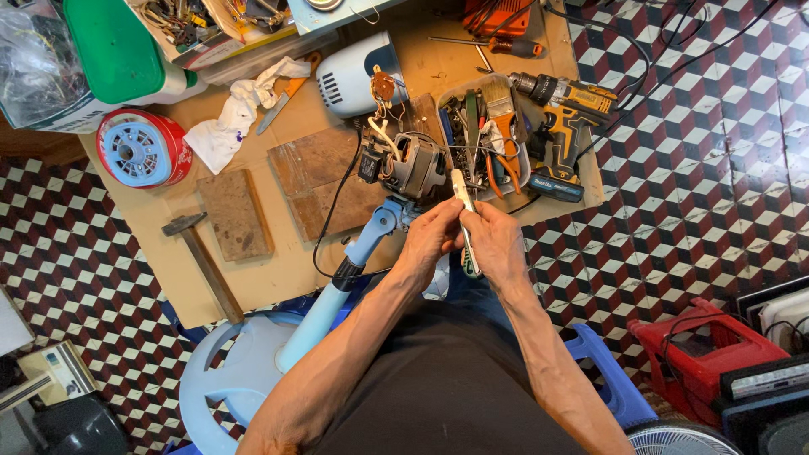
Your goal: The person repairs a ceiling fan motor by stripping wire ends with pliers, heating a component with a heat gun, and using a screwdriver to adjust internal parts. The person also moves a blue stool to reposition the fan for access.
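Two bare hands are meeting just near of the stripped fan motor [410, 164], and both are working on one slim white-handled tool [463, 211] held upright between them. The left hand [430, 240] is pinching the tool's shaft with thumb and fingertips pressed together, which is steadying it close to the motor; the right hand [497, 244] is wrapping its fingers around the lower handle, pressed together, so that the tip is pointing away toward the motor. What the tip is touching cannot be told. The motor is sitting on the light blue fan stand [337, 286], which is lying tilted from the near left up to the cardboard-covered work surface [286, 253], bringing the motor within easy reach of both hands. The removed fan housing [358, 76] is lying just far of the motor, with wires running between them. A tray of hand tools [489, 139] is standing just right of the motor, and a cordless drill [565, 126] is lying beside it at the right edge. A hammer [202, 261] and a wooden block [236, 215] are resting well apart at the left, and a white rag [232, 118] is lying far left.
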